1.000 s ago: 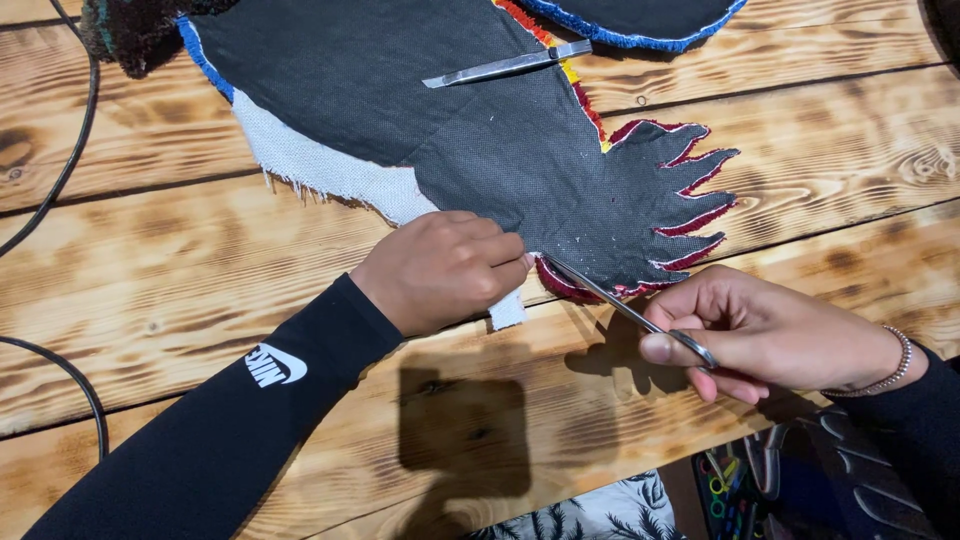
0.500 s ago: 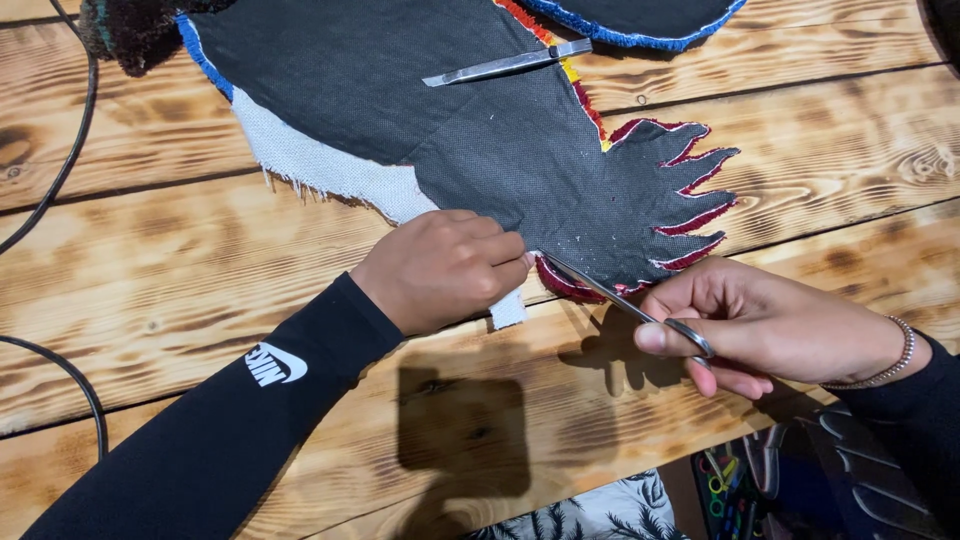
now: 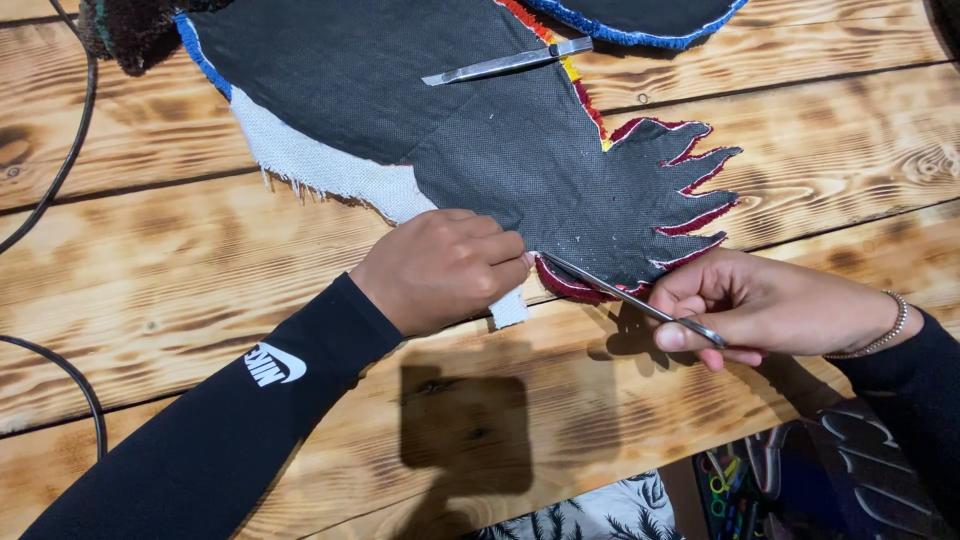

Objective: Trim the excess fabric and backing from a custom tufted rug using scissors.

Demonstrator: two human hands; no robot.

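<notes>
A wooden table [image 3: 180,300] of scorched planks carries a large rug piece [image 3: 480,130] lying backing-side up, dark grey with a white woven strip along its lower edge and red, yellow and blue pile showing at the rim. Its lower right end is cut into finger-like points edged in red. The left hand [image 3: 445,268], curled into a loose fist, presses down on the white strip at the rug's lower edge. The right hand [image 3: 770,310] pinches a thin metal tool [image 3: 630,298], its tip touching the red edge. A second metal tool [image 3: 505,63] lies on the backing.
</notes>
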